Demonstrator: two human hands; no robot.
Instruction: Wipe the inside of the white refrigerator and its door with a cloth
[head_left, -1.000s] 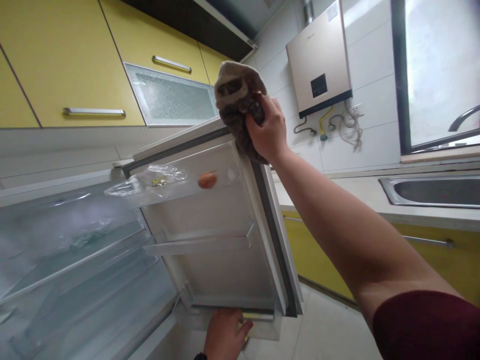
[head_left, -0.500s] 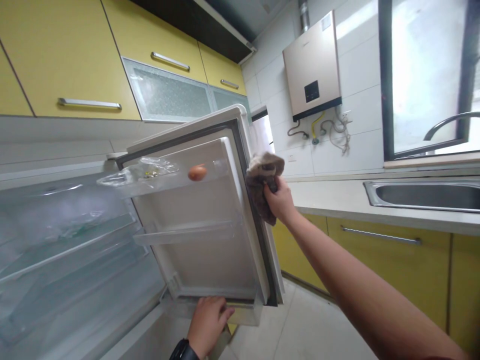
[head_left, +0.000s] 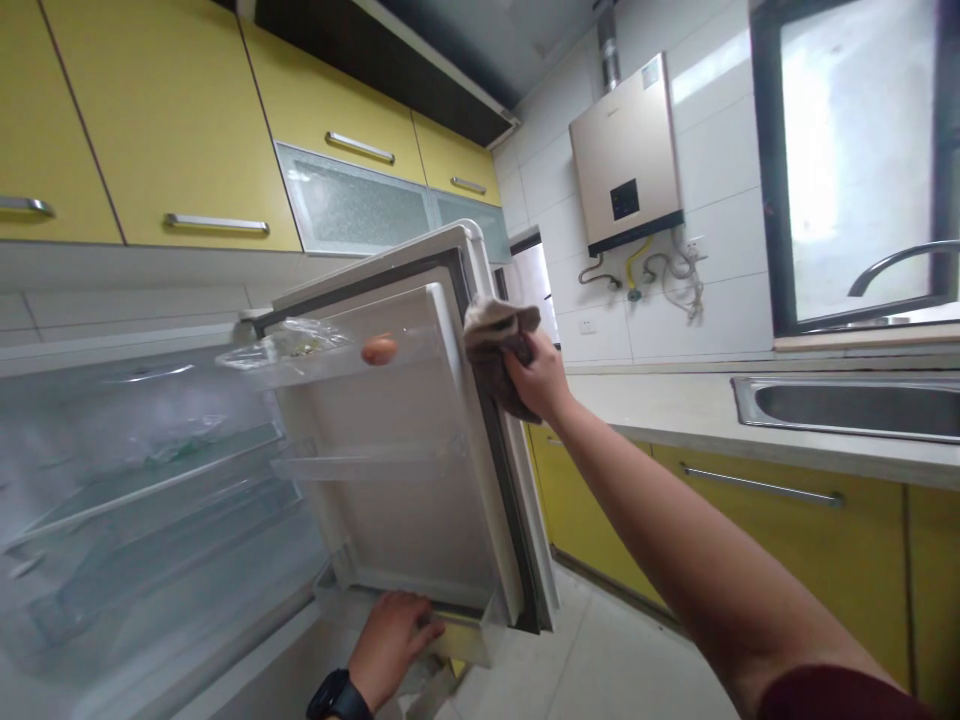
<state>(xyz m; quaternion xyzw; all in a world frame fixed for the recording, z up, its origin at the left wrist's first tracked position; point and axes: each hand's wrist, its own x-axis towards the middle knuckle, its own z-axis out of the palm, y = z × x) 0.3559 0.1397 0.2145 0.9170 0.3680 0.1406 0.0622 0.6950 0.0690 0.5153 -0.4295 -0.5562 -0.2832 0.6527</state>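
My right hand [head_left: 534, 380] grips a brown-grey cloth [head_left: 495, 345] and presses it against the dark rubber seal on the outer edge of the open fridge door [head_left: 420, 470]. My left hand [head_left: 390, 635], with a dark watch on the wrist, holds the bottom edge of that door at its lowest shelf, fingers curled over the rim. An egg [head_left: 379, 350] and a clear plastic bag [head_left: 289, 345] lie in the door's top shelf.
The fridge interior [head_left: 142, 500] with glass shelves is at the left. Yellow wall cabinets [head_left: 172, 120] hang above. A counter with a steel sink [head_left: 855, 405] runs along the right, with a water heater [head_left: 626, 150] on the tiled wall and a window beside it.
My right hand brought the cloth down from the door's top corner to its side seal, then slid slightly up. My left hand stayed on the door's bottom edge.
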